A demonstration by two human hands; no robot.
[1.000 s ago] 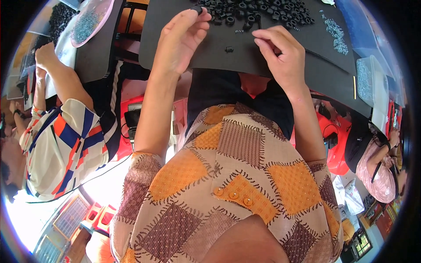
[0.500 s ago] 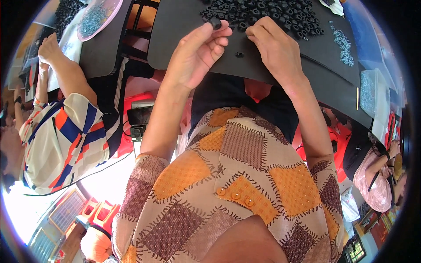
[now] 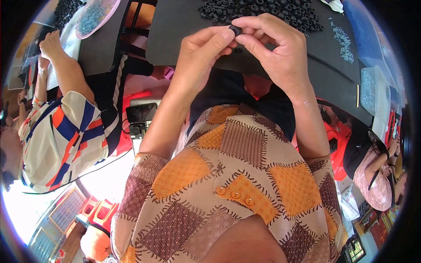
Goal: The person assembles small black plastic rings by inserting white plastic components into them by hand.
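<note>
Black rubber ring (image 3: 235,30) pinched between both hands (image 3: 245,52) above the worktop (image 3: 184,26); fitting step, next needing fine fingertip alignment.

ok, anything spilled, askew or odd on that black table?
Nothing stands out. Both hands, left hand and right hand, pinch one small black ring above the black table. The pile of black rings and the small grey parts lie loose in heaps, not scattered off the edge.
</note>
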